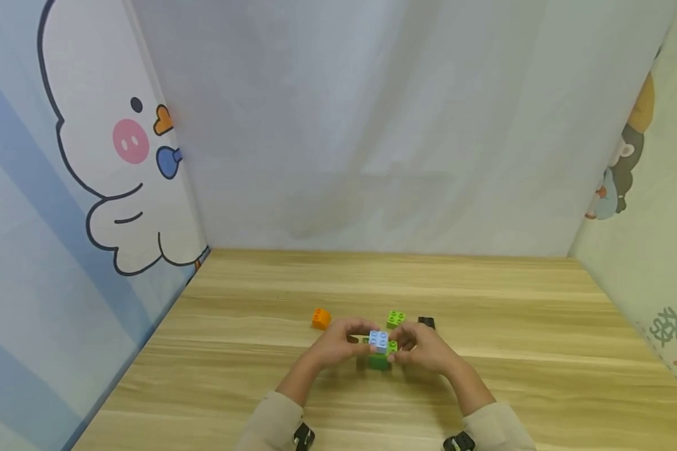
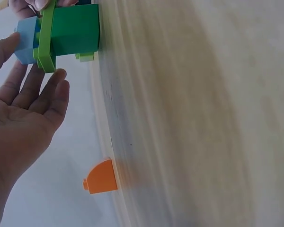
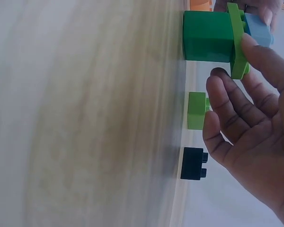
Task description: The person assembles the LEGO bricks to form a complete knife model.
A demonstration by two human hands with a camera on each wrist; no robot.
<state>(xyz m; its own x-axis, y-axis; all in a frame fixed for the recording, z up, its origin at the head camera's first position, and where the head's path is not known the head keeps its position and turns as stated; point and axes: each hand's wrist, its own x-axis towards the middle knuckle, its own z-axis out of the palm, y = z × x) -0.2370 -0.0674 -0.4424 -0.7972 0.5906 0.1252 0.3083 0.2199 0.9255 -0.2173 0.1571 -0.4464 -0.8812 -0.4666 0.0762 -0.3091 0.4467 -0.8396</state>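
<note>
A small stack stands on the table in front of me. At its bottom is a dark green brick (image 1: 378, 362), with a flat light green plate (image 2: 46, 40) across it and a light blue brick (image 1: 378, 340) on top. My left hand (image 1: 338, 343) pinches the light blue brick, thumb on the near side and fingers behind. From the other side, my right hand (image 1: 425, 347) holds the end of the light green plate, its thumb (image 3: 255, 49) against the edge. The far faces of the stack are hidden.
On the wooden table (image 1: 231, 376), a curved orange brick (image 1: 320, 319) lies to the left of the stack. Behind the stack sits a light green brick (image 1: 396, 319). A black brick (image 1: 427, 322) lies behind my right hand. Curtains (image 1: 372, 156) enclose the back and sides.
</note>
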